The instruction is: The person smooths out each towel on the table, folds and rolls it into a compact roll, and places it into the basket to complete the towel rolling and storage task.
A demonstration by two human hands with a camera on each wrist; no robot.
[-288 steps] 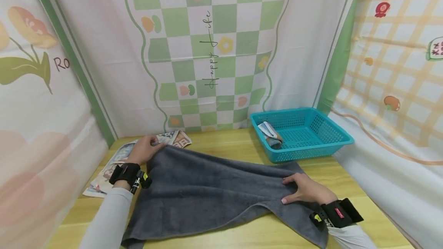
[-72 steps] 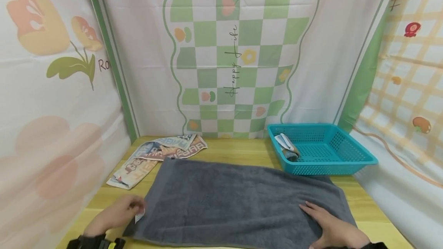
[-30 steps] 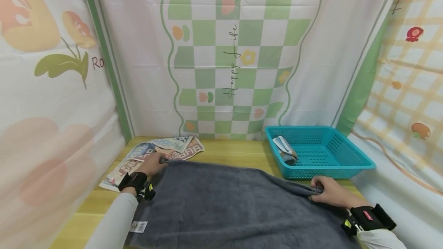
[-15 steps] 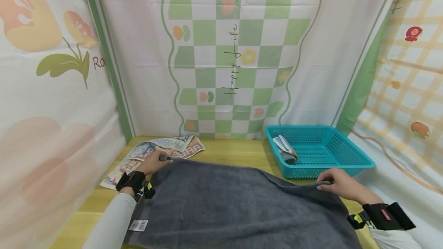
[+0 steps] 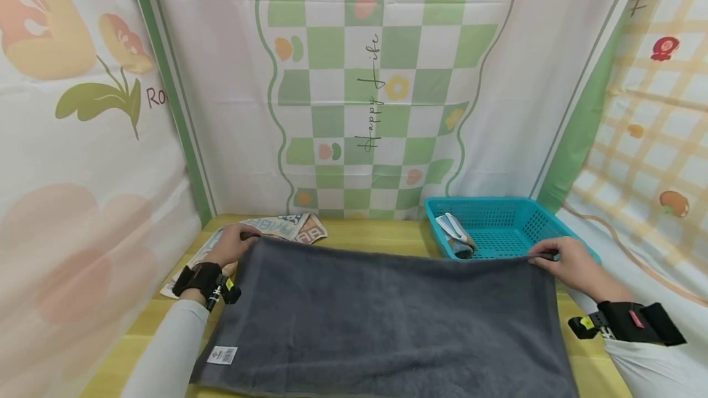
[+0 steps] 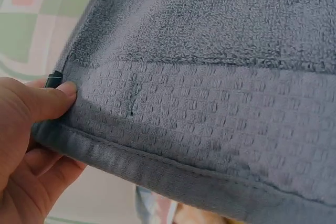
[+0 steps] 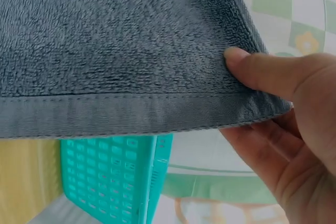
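Observation:
A dark grey towel (image 5: 387, 312) spans the front of the table, its far edge raised and drawn fairly straight between both hands. My left hand (image 5: 229, 245) pinches its far left corner; in the left wrist view the thumb lies on a woven border band (image 6: 210, 108). The far right corner is pinched by my right hand (image 5: 566, 266), thumb on top and fingers beneath in the right wrist view. A white label (image 5: 222, 355) with a barcode shows near the towel's left edge. Part of the towel's near side runs out of the head view.
Behind my right hand stands a turquoise basket (image 5: 509, 226), its front wall partly hidden by the towel, with a folded cloth (image 5: 456, 235) inside. Patterned cloths (image 5: 276, 226) lie at the back left, partly behind my left hand. Printed curtains (image 5: 365, 78) enclose the wooden table (image 5: 376, 228).
Both hands have lifted the towel's far edge higher. My right hand has moved right and up, pulling out the sag in that edge, which now covers the basket's front wall.

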